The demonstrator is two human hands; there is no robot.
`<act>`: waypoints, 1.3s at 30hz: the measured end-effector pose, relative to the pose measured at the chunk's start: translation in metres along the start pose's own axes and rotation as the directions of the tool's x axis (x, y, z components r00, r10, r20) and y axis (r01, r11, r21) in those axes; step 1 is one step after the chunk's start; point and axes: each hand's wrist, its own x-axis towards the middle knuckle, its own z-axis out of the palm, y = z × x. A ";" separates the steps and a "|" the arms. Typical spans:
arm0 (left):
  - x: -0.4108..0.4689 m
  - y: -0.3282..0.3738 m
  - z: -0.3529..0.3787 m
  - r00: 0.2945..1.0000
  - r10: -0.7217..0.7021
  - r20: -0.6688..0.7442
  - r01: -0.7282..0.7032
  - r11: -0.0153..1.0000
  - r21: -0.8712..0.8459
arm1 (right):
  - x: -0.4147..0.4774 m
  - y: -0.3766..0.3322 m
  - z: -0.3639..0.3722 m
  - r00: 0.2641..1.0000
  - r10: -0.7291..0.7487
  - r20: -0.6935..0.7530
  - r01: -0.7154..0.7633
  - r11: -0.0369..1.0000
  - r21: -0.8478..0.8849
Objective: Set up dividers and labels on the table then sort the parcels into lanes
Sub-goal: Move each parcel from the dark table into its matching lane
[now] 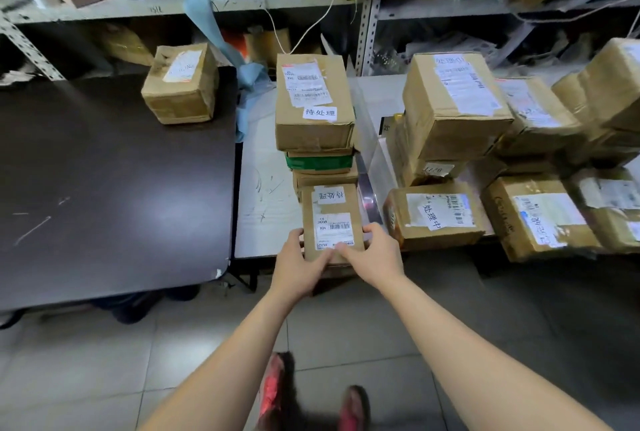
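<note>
A small brown parcel with a white shipping label and a handwritten label sits at the front edge of the white table. My left hand grips its near left corner and my right hand grips its near right side. Behind it rises a stack of parcels topped by a larger labelled box. A clear divider stands on edge to the right of this stack. Beyond the divider lie several labelled parcels. One lone parcel rests on the dark table.
Metal shelves crowded with packages, bags and a bottle run along the back. A blue cloth hangs down between the tables. Tiled floor and my shoes lie below.
</note>
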 end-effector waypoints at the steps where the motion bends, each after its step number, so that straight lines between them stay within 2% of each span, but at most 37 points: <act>1: 0.000 0.000 0.000 1.000 0.012 -0.003 -0.012 1.000 -0.001 | 0.001 0.001 0.000 1.000 -0.012 -0.003 0.012 1.000 -0.008; 5: -0.004 0.001 -0.002 1.000 0.021 0.016 -0.022 0.999 0.043 | 0.001 0.002 -0.001 0.999 -0.032 0.009 0.032 0.998 -0.054; 8: -0.001 0.005 -0.012 0.999 0.007 0.031 -0.012 0.987 0.162 | -0.001 -0.010 -0.004 0.998 -0.047 -0.045 0.038 0.981 -0.191; 10: 0.001 0.014 -0.026 1.000 0.008 0.029 -0.014 0.975 0.221 | -0.003 -0.028 -0.006 0.987 -0.125 -0.106 0.089 0.951 -0.296; 12: 0.007 0.028 -0.047 0.999 0.045 0.008 -0.046 0.962 0.268 | -0.005 -0.055 -0.007 0.966 -0.242 -0.096 0.205 0.934 -0.293; 14: 0.017 0.040 -0.077 0.994 0.100 -0.034 -0.081 0.931 0.356 | -0.002 -0.087 -0.003 0.926 -0.376 -0.040 0.356 0.902 -0.244; 17: 0.035 0.057 -0.133 0.977 0.183 -0.111 -0.105 0.862 0.495 | 0.007 -0.142 0.013 0.831 -0.553 0.056 0.547 0.797 -0.256; 20: 0.058 0.068 -0.196 0.956 0.223 -0.191 -0.055 0.774 0.630 | 0.021 -0.201 0.036 0.750 -0.649 0.126 0.651 0.692 -0.311; 22: 0.078 0.071 -0.240 0.940 0.248 -0.236 -0.014 0.716 0.698 | 0.036 -0.239 0.054 0.723 -0.670 0.167 0.679 0.645 -0.352; 26: 0.142 0.063 -0.322 0.929 0.249 -0.275 0.034 0.681 0.732 | 0.086 -0.302 0.097 0.770 -0.603 0.206 0.631 0.672 -0.388; 30: 0.221 0.051 -0.379 0.943 0.203 -0.265 0.023 0.753 0.657 | 0.142 -0.359 0.142 0.859 -0.468 0.208 0.511 0.805 -0.302; 35: 0.315 0.032 -0.407 0.983 0.080 -0.166 0.005 0.889 0.458 | 0.204 -0.408 0.186 0.942 -0.290 0.171 0.320 0.928 -0.190; 39: 0.368 0.021 -0.404 0.996 -0.019 -0.091 0.036 0.981 0.188 | 0.241 -0.424 0.207 0.978 -0.158 0.137 0.176 0.976 -0.129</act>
